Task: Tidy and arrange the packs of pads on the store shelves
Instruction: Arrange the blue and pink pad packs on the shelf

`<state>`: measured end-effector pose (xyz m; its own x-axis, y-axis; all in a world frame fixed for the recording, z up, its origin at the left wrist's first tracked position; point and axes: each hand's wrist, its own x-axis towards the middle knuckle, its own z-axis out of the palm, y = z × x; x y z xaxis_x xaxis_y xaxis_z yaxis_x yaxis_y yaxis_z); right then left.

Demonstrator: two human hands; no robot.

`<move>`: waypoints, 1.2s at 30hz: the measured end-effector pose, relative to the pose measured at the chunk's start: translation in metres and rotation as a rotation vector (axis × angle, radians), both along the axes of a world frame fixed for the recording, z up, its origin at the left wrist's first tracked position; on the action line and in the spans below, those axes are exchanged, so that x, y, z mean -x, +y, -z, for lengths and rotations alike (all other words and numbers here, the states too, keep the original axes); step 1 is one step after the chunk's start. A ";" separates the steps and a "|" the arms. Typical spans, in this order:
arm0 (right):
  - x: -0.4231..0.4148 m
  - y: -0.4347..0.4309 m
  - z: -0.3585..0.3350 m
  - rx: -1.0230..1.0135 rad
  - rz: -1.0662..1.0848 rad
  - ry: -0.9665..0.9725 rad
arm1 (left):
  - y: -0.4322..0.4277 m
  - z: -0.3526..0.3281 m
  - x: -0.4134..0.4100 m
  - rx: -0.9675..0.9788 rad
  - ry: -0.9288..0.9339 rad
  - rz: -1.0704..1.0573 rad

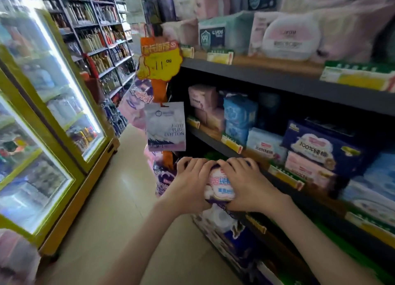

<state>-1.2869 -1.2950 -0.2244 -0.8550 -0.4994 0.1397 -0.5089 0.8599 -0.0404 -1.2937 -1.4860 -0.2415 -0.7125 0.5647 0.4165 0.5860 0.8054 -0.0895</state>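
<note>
Both hands hold one pack of pads point(220, 185), white and pink with dark purple edges, in front of the dark shelf edge point(215, 143). My left hand point(190, 184) grips its left side and my right hand point(245, 184) its right side, fingers curled over the top. On the shelf behind stand pink packs point(202, 98), blue packs point(239, 110), a pale blue pack point(264, 143) and a dark blue box point(318, 148). More purple and white packs point(224, 222) lie on the lower level under my hands.
A yellow-framed glass fridge point(53, 118) lines the left of the aisle. A hanging cotton-pad bag point(165, 126) and a yellow price sign point(159, 64) dangle at the shelf end. Tissue packs point(290, 36) fill the top shelf. The tiled floor point(119, 199) runs between.
</note>
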 end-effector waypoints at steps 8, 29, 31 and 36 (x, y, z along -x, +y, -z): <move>0.012 0.005 -0.006 0.155 0.491 -0.044 | 0.020 -0.028 0.108 0.148 -0.058 0.559; -0.284 0.129 -0.011 0.022 1.465 0.451 | 0.208 -0.020 -0.029 -0.322 -0.120 1.113; -0.316 0.150 -0.008 -0.005 1.473 0.549 | 0.230 -0.015 -0.063 -0.321 -0.070 1.109; -0.397 0.214 0.006 -0.075 1.415 0.642 | 0.303 0.000 -0.156 -0.367 0.020 1.080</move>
<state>-0.8904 -1.0812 -0.2301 -0.4277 0.6111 0.6660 0.7750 0.6272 -0.0778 -1.1372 -1.1830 -0.2415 0.0804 0.7201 0.6892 0.9898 -0.1393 0.0300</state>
